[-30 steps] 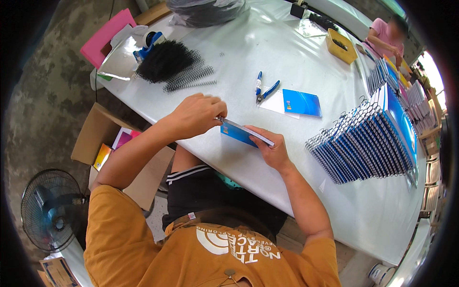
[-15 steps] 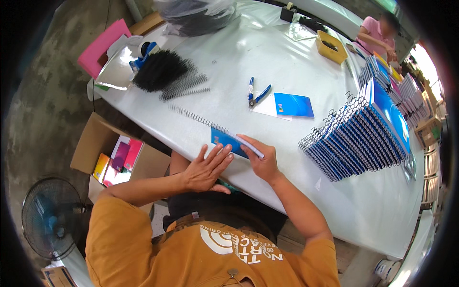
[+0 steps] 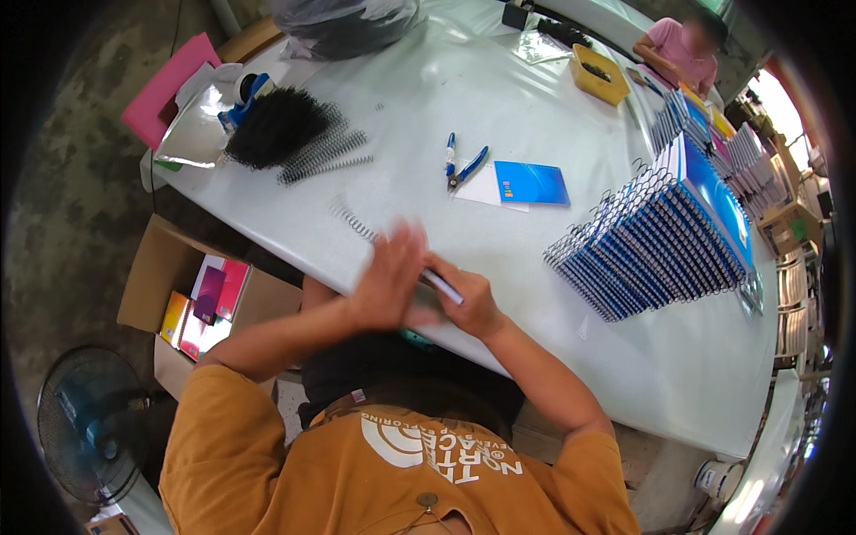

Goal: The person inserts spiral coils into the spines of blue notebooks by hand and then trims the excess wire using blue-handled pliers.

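Note:
At the near table edge my right hand [image 3: 473,300] is closed on a small notebook [image 3: 443,286], seen almost edge-on. A dark spiral wire [image 3: 358,226] sticks out from the notebook's far left end, its tip blurred. My left hand [image 3: 390,278] is beside it, smeared by motion, with fingers stretched out and thumb apart; nothing shows in it. Whether it touches the wire or notebook I cannot tell. Beyond the hands lie blue-handled pliers [image 3: 462,167] and a blue-covered notebook [image 3: 533,183] on white sheets. A heap of black spiral wires [image 3: 285,129] lies to the left.
Stacked spiral notebooks [image 3: 655,236] stand at the right. A yellow tub [image 3: 599,78] is at the far side, near a person in pink [image 3: 682,49]. Left below the table are an open carton [image 3: 152,278] holding coloured booklets and a fan [image 3: 94,423]. A tape dispenser [image 3: 245,102] sits by the wires.
My left hand has lifted from lying flat by the notebook and is now blurred over the wire. Less wire sticks out to the left. The whole view has shifted slightly.

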`<state>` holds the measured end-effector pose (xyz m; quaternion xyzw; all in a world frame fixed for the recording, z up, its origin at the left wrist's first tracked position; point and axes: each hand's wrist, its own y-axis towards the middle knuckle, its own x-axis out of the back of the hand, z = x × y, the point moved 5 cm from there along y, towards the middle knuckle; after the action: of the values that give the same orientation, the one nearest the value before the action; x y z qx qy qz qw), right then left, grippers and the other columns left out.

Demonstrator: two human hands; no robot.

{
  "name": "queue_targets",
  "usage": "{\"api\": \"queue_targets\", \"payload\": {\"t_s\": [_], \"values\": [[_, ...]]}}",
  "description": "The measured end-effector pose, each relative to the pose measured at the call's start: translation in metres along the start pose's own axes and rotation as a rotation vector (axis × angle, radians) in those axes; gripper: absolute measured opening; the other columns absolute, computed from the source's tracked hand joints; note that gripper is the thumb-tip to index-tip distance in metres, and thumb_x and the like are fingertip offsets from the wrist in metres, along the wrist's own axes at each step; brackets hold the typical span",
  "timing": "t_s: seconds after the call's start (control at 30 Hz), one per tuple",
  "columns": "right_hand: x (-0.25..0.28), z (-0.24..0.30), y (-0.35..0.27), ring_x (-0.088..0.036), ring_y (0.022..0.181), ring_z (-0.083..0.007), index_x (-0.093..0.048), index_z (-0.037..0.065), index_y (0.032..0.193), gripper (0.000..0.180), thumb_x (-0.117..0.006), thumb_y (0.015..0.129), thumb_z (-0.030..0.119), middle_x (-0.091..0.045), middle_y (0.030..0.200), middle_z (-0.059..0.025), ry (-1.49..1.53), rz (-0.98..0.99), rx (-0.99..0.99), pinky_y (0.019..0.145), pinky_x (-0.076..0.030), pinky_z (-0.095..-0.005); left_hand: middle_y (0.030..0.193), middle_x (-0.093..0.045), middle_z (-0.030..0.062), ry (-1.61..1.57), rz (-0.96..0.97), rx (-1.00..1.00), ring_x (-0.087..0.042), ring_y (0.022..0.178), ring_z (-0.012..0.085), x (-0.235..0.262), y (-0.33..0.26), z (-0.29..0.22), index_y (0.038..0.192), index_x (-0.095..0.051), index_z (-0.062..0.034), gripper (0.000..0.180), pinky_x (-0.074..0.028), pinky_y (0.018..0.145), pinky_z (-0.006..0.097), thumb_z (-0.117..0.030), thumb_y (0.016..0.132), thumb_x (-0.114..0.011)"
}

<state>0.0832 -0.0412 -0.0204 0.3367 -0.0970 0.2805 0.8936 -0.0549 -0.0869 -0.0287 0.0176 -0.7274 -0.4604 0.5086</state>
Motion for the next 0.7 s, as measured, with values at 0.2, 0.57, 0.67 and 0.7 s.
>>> {"api": "queue_targets", "payload": {"t_s": [0.2, 0.57, 0.67, 0.7], "values": [[-0.012, 0.004, 0.001, -0.064, 0.089, -0.0323, -0.043, 0.005, 0.127, 0.057, -0.057, 0.073, -0.006, -0.061, 0.110, -0.0169, -0.041, 0.101, 0.024, 0.074, -0.051, -0.0353, 0.135, -0.014, 0.0425, 0.171, -0.125, 0.049, -0.016, 0.126, 0.0566, 0.010, 0.015, 0.026, 0.127, -0.028, 0.0161, 0.102, -0.019, 0.101, 0.059, -0.072, 0.077, -0.041], [-0.004, -0.008, -0.008, -0.064, 0.094, -0.0306, -0.044, 0.006, 0.126, 0.051, -0.061, 0.078, 0.001, -0.062, 0.109, -0.0166, 0.099, -0.033, -0.110, 0.077, -0.051, -0.0334, 0.135, -0.029, 0.0344, 0.113, 0.163, -0.005, -0.018, 0.131, 0.0506, -0.026, 0.010, -0.030, 0.131, -0.033, 0.0089, 0.095, -0.003, 0.103, 0.062, -0.070, 0.078, -0.038], [0.008, -0.015, 0.003, -0.064, 0.093, -0.0292, -0.046, 0.004, 0.119, 0.044, -0.060, 0.078, -0.002, -0.064, 0.100, -0.0165, 0.095, -0.118, -0.150, 0.075, -0.051, -0.0323, 0.136, -0.035, 0.0266, 0.013, 0.135, -0.025, -0.031, 0.128, 0.0429, -0.014, 0.001, -0.044, 0.130, -0.036, 0.0066, 0.081, -0.007, 0.106, 0.054, -0.057, 0.081, -0.049], [0.007, -0.018, 0.000, -0.064, 0.093, -0.0291, -0.046, 0.004, 0.118, 0.042, -0.060, 0.078, -0.002, -0.064, 0.098, -0.0166, 0.110, -0.152, -0.175, 0.074, -0.051, -0.0323, 0.133, -0.039, 0.0254, 0.041, 0.065, 0.011, -0.036, 0.126, 0.0398, 0.000, 0.018, -0.039, 0.128, -0.039, 0.0056, 0.074, -0.011, 0.106, 0.052, -0.050, 0.082, -0.055]]}}
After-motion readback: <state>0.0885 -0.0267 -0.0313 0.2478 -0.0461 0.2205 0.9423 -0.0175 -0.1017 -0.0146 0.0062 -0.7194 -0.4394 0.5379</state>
